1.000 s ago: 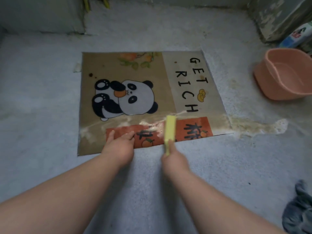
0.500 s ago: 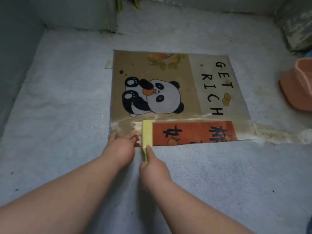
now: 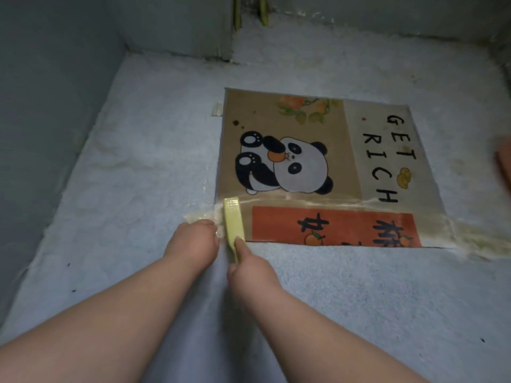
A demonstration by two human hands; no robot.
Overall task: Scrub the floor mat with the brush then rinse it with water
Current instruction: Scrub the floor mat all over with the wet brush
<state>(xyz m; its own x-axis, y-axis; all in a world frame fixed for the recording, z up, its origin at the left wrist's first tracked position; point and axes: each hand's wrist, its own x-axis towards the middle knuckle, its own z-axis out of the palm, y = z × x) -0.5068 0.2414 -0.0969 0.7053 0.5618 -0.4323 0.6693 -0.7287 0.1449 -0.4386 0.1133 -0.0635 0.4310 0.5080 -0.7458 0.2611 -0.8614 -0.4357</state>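
The floor mat [image 3: 290,120] lies flat on the wet grey floor, tan with a panda, the words GET RICH and an orange strip along its near edge. A band of dirty foam crosses it just above the orange strip. My right hand [image 3: 250,268] grips the handle of a pale yellow brush [image 3: 233,219], whose head rests on the mat's near left corner. My left hand [image 3: 193,241] sits just left of the brush at that corner, fingers curled down on the mat's edge and the floor.
A pink basin [image 3: 503,161] shows only as a sliver at the right edge. Foamy dirty water [image 3: 475,241] pools off the mat's near right corner. Grey walls [image 3: 41,120] close in on the left and at the back, with yellow poles [image 3: 249,11] at the far wall.
The brush has swept left along the mat's near edge, from the middle of the orange strip to the left corner. The view has turned left, pushing the basin almost out of sight.
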